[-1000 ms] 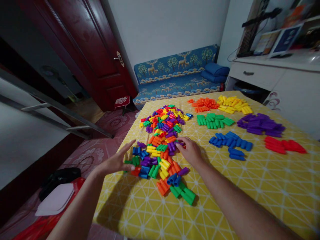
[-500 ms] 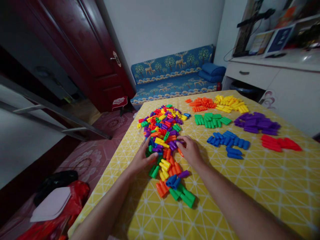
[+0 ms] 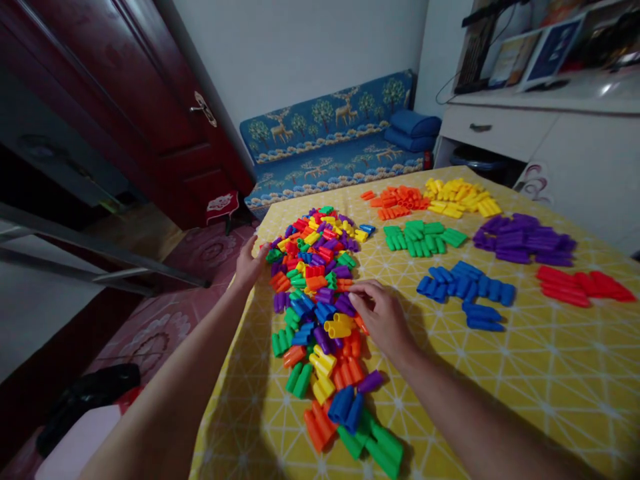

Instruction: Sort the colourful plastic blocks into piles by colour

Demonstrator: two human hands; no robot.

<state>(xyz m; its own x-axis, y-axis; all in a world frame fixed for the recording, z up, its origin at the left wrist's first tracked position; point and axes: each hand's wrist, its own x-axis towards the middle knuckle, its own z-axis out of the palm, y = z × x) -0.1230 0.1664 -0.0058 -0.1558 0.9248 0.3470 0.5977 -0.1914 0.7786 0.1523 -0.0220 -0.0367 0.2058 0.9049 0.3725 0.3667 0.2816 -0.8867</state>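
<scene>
A long mixed heap of plastic bullet-shaped building blocks (image 3: 304, 320) in red, orange, yellow, green, blue and purple runs down the left part of the table. My left hand (image 3: 249, 263) is at the heap's far left edge, fingers apart and fingertips by the red and green blocks. On the opposite side, my right hand (image 3: 377, 310) rests against the heap with bent fingers and thumb slightly apart, beside a purple block (image 3: 345, 304). I see no block gripped in either hand, though the right fingertips partly hide what they touch.
Single-colour groups lie to the right: orange blocks (image 3: 400, 200), yellow blocks (image 3: 460, 197), green blocks (image 3: 423, 238), purple blocks (image 3: 523, 240), blue blocks (image 3: 457, 283) and red blocks (image 3: 583, 285). A yellow patterned cloth (image 3: 450, 393) covers the table. Behind it stands a blue sofa (image 3: 325, 167).
My left hand has moved away from me along the heap to its far left edge. Blocks in the near part lie more spread out. My right hand stays by the right side.
</scene>
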